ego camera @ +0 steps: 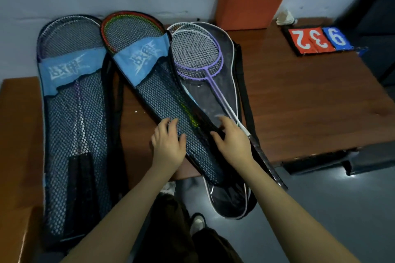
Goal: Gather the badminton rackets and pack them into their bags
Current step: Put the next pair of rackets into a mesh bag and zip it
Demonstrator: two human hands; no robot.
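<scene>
Three racket bags lie side by side on a brown wooden table [299, 100], their head ends toward the pale wall. At the left, a black mesh racket bag with a blue printed band [72, 126] holds rackets whose dark handles show through the netting. In the middle, a second black mesh bag with a blue band [149, 83] slants across the table, with a red-and-green-framed racket [130, 19] inside it. Its lower part overlaps a third, open black bag with white piping [229, 200], whose foot hangs past the table edge. On that open bag lie two loose purple-and-white badminton rackets [197, 57], one on the other, with their dark handles running down to the right. The left hand [168, 145] rests flat on the mesh of the middle bag, its grip spread and relaxed. The right hand [232, 136] is at that bag's right edge, beside the loose rackets' shafts; its fingers curl at the dark rim, though whether they pinch it cannot be told. Farther back sit an orange foam block [250, 4], a white shuttlecock [285, 18] and a red-and-blue flip scoreboard [316, 38].
</scene>
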